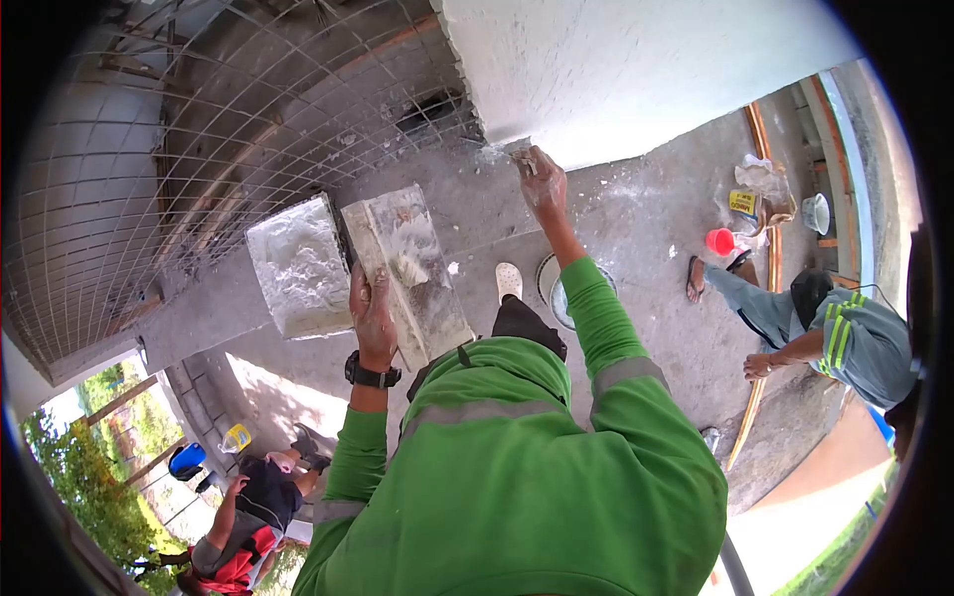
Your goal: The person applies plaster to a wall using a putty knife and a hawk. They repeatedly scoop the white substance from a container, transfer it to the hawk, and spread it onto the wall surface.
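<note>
Lower left: a person in a black and red top (243,517) is crouching on the ground, with a blue helmet-like object (186,460) and a small yellow container (237,437) lying near them.

Upper left: a grey wire mesh grid (199,129) is covering the grey structure behind it.

Left hand (373,310), with a black wristwatch (370,374) below it, is clenching around the lower edge of a long grey board smeared with white plaster (409,263). The board is tilting up and away from the body. A squarish grey slab caked with white plaster (298,266) is sitting just beside the board on its left; I cannot tell whether the hand is carrying it too.

Centre: a white shoe (509,281) is standing on the grey concrete floor (646,228), with a round shallow pan (553,288) just beside it, partly hidden by the green sleeve.

Right hand (543,187) is reaching out at arm's length, fingers closing on a small plaster-coated blade tool (520,154). The tool's tip is touching the bottom edge of the white plastered wall (636,70), where the wall is meeting the floor.

Right: a red plastic cup (719,241), a crumpled plastic bag (760,179) and a white bucket (817,212) are lying on the floor. A co-worker in a grey shirt with yellow-green stripes (860,343) is bending low there, well apart from both hands.
</note>
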Available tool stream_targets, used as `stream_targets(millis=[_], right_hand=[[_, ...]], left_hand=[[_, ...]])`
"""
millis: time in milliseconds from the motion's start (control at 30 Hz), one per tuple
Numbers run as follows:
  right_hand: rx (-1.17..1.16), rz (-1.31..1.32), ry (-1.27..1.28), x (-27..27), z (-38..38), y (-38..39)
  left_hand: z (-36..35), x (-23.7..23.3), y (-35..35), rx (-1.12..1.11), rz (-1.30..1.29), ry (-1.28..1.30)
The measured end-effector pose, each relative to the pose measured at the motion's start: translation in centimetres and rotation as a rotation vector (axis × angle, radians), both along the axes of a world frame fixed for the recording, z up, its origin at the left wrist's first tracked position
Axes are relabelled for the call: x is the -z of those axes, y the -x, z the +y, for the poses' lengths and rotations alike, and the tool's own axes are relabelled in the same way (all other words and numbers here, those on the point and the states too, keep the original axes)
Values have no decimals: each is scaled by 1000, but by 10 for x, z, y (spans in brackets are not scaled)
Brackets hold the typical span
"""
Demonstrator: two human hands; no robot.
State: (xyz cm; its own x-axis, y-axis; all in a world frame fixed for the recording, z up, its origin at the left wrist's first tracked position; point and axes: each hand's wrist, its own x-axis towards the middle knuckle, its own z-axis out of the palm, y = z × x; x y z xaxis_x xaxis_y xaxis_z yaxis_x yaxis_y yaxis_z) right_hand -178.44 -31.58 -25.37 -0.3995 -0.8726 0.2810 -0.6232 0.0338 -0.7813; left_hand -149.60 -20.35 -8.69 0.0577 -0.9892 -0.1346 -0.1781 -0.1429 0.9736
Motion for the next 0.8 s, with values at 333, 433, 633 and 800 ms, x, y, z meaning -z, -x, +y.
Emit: stream_targets(millis=[333,433,633,800], right_hand=[[-15,65,41,25,-28,17],[128,70,-22,26,-23,38],[-16,-57,-60,28,4,39],[-104,123,-39,26,-16,11]], left_hand=[[6,14,-8,-36,-6,3],[3,6,-6,-35,33,-31],[10,22,-14,-56,22,-2],[0,3,-3,-18,162,-68]])
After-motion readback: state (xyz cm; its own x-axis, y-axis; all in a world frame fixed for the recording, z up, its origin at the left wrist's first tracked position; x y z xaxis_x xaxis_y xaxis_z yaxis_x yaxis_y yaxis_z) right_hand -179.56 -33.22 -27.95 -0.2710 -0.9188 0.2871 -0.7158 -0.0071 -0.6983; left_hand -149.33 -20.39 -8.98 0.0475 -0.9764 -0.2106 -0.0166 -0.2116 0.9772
